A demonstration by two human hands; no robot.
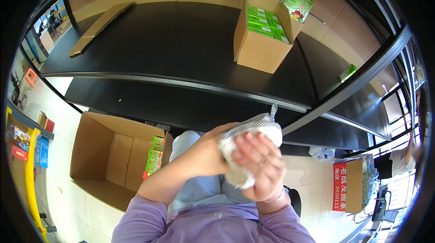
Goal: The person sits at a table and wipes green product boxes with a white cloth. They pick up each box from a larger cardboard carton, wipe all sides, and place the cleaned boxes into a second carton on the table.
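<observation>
The black metal shelving (181,43) fills most of what I see, 2 deep boards curving away above my arms. On the upper board, toward my right, stands an open cardboard box (260,48) packed with green cartons (265,24), and a green packet with fruit printed on it (297,5) leans just behind its far corner. A flat strip of cardboard (99,28) lies on the same board, well apart to my left. On the pale tiled floor (68,188) at my lower left sits a large open cardboard box (104,152), mostly hollow, with a short stack of green cartons (154,157) against its right wall. At my far right, another cardboard box with a red label (346,186) stands on the floor.

Right in front of my chest, below the lower board, I hold a bunched grey-and-white cloth (249,129). My left hand (204,154) has its grip closed around the cloth from the left side, fingers hidden behind the fabric. My right hand (260,163) presses flat over the front of it, fingers spread and curled lightly onto the bundle, so its grip is closed on the cloth too. The cloth sits squeezed between both palms, its top bulging above my fingers, a small twisted tail sticking up toward the shelf edge.
</observation>
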